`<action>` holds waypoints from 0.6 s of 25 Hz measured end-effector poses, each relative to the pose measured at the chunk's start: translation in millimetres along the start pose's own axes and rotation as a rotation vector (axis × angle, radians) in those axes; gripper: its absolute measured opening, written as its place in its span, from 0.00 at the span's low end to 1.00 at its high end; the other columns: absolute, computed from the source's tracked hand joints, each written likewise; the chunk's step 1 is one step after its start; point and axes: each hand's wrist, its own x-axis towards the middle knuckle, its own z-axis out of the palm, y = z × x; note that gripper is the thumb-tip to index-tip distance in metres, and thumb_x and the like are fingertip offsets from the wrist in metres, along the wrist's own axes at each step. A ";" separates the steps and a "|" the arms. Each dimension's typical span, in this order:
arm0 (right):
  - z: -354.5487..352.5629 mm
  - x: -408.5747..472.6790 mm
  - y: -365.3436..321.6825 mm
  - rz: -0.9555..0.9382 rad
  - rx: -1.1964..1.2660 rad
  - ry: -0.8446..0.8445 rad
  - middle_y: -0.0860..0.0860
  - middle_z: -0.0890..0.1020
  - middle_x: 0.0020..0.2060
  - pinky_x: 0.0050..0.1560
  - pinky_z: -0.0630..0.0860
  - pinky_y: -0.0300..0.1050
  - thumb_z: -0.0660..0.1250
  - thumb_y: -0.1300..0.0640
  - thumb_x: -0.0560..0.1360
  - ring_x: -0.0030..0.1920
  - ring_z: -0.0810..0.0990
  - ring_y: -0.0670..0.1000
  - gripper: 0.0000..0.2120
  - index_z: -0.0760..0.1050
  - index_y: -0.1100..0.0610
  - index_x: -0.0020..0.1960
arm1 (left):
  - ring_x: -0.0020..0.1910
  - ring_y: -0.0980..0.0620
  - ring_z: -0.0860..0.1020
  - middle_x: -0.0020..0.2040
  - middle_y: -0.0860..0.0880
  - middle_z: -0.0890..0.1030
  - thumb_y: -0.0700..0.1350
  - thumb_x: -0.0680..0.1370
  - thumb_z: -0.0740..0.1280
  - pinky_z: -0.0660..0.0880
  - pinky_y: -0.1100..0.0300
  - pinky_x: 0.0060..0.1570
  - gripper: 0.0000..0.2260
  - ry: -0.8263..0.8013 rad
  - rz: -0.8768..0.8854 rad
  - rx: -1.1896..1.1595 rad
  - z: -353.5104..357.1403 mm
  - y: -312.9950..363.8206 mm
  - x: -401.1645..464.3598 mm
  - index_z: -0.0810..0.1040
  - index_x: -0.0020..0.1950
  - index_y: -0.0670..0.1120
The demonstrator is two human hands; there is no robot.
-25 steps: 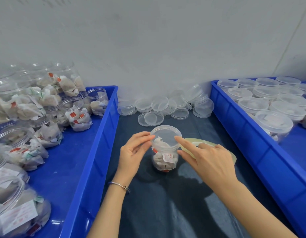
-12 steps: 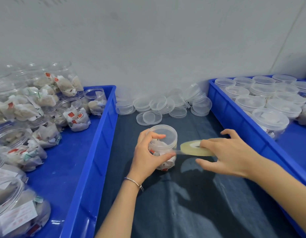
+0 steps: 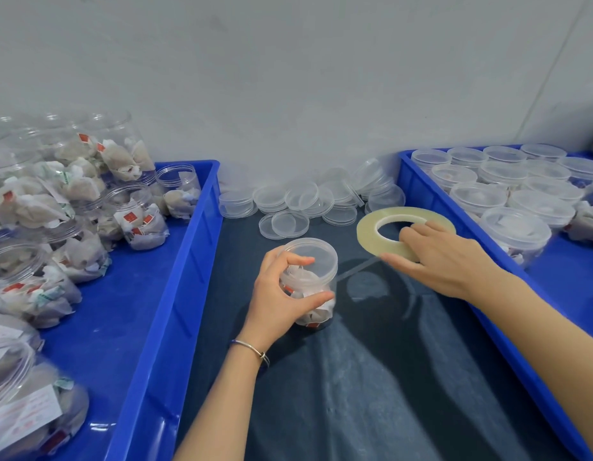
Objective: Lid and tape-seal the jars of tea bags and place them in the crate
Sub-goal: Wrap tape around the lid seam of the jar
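Note:
A clear plastic jar (image 3: pixel 313 261) of tea bags, with its lid on, stands on the dark table mat. My left hand (image 3: pixel 278 294) grips its left side, thumb low on the front and a finger at the lid's edge. My right hand (image 3: pixel 441 261) holds a flat roll of clear tape (image 3: pixel 371 232) to the right of the jar, tilted up towards me. A strip of tape (image 3: pixel 356 269) stretches from the roll to the jar's lid rim.
A blue crate (image 3: pixel 162 327) on the left holds several open jars of tea bags (image 3: pixel 138 221). A blue crate (image 3: pixel 431 207) on the right holds several lidded jars (image 3: pixel 514 231). Loose clear lids (image 3: pixel 288 224) lie piled by the wall.
My right hand has pulled the tape roll away to the right and tipped it up, drawing out a strip of tape. My left hand has gone from the lid's edge to gripping the jar's side.

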 end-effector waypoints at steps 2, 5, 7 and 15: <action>6.0 15.7 -3.6 0.011 -0.017 0.044 0.42 0.68 0.40 0.29 0.62 0.42 0.47 0.31 0.74 0.46 0.62 0.43 0.23 0.62 0.51 0.40 | 0.57 0.65 0.73 0.58 0.60 0.72 0.42 0.62 0.81 0.77 0.58 0.53 0.23 -0.008 -0.002 -0.013 -1.1 0.8 -0.2 0.77 0.46 0.64; 16.4 34.2 -14.4 0.011 -0.040 0.084 0.43 0.69 0.44 0.31 0.64 0.44 0.47 0.31 0.75 0.52 0.66 0.45 0.24 0.64 0.52 0.44 | 0.57 0.65 0.73 0.58 0.60 0.72 0.42 0.62 0.81 0.77 0.59 0.53 0.23 -0.028 -0.003 -0.022 -3.4 0.6 0.5 0.78 0.47 0.63; 21.9 42.7 -24.3 -0.001 -0.024 0.085 0.45 0.71 0.47 0.34 0.67 0.46 0.46 0.31 0.75 0.57 0.69 0.47 0.24 0.64 0.52 0.46 | 0.58 0.65 0.72 0.59 0.59 0.72 0.42 0.62 0.81 0.77 0.61 0.53 0.22 -0.043 -0.008 -0.035 -4.8 -0.9 1.0 0.78 0.48 0.61; 27.5 55.5 -51.5 -0.100 0.130 -0.063 0.46 0.69 0.47 0.42 0.68 0.48 0.50 0.36 0.78 0.54 0.68 0.49 0.20 0.64 0.53 0.45 | 0.60 0.62 0.73 0.59 0.59 0.74 0.39 0.63 0.81 0.74 0.65 0.55 0.27 -0.124 -0.038 -0.100 -12.2 -3.3 4.9 0.75 0.54 0.57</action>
